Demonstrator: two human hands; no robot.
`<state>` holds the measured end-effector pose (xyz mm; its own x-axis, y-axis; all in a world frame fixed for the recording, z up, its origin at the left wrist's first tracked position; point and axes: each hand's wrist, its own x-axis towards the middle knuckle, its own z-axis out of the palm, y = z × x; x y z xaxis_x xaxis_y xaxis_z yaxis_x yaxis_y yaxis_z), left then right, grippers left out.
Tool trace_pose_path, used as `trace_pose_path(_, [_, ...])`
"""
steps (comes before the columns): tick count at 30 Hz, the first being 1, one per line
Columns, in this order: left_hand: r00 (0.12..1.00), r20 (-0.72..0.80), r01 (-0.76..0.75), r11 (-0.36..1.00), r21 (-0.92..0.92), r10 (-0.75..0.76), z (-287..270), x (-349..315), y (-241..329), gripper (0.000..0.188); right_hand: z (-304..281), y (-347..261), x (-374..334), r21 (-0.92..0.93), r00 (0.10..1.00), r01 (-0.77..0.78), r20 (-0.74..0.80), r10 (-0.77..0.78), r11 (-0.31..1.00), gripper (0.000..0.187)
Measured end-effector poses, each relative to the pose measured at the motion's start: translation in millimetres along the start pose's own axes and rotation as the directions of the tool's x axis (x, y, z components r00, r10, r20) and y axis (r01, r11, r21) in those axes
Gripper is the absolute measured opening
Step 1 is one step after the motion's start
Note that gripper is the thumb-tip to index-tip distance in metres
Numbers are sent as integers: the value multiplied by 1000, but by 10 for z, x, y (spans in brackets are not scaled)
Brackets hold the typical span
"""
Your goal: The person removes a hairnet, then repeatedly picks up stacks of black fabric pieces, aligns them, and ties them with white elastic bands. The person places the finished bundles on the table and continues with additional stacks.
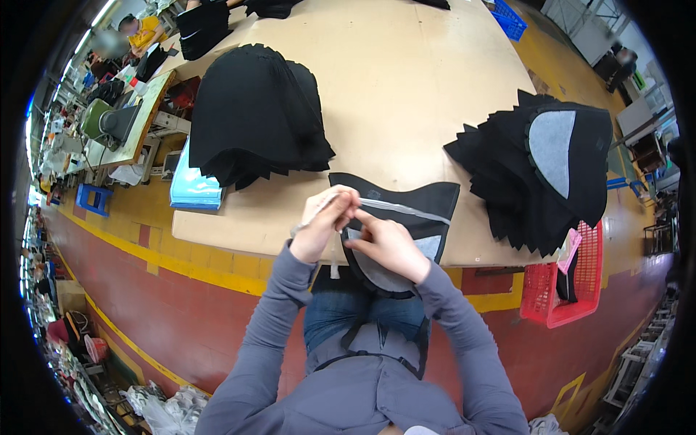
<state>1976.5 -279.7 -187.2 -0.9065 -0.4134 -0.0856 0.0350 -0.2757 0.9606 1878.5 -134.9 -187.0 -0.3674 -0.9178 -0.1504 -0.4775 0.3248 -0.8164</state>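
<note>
"Broadly, how is the worktop [406, 72] arranged?"

"Left stack [254, 116] and right stack [500, 167] flank the piece [420, 199], probably for easy reach. The piece overhangs the near edge."

"Where does it lie relative to each hand?"

"Beneath the right hand [391, 246], thumb and forefinger apart, contact uncertain; mostly rightward of the left hand [322, 221], fingertips pinched together."

"And the finer parts?"

"A pale band [402, 209] crosses the piece, just beyond the right hand. The left apparently pinches a pale sliver [319, 210], too blurred to identify; the bent wrists presumably bring both hands' fingertips close."
</note>
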Motion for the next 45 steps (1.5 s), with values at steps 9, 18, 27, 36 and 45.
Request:
trace_pose_path(9, [988,68,136,991,-3,-136,-338,-62,-590,34,-424,-41,318,526,981,41,141,-134,849,25])
trace_pose_path(18, [918,-385,76,994,-74,-99,-38,-65,-591,22,-188,224,209,-275,970,214,-54,-237,937,11])
trace_pose_path(27, [996,37,92,979,-182,-87,-370,-112,-615,17,-127,162,338,-271,666,711,-38,-745,649,20])
trace_pose_path(36, [867,-490,4,984,-176,-92,-232,-249,-1222,24,-73,705,-22,722,968,18,-186,169,691,44])
trace_pose_path(45, [890,-128,245,697,-674,-437,-229,-165,-812,27,-225,420,-285,171,932,362,-75,-354,916,20])
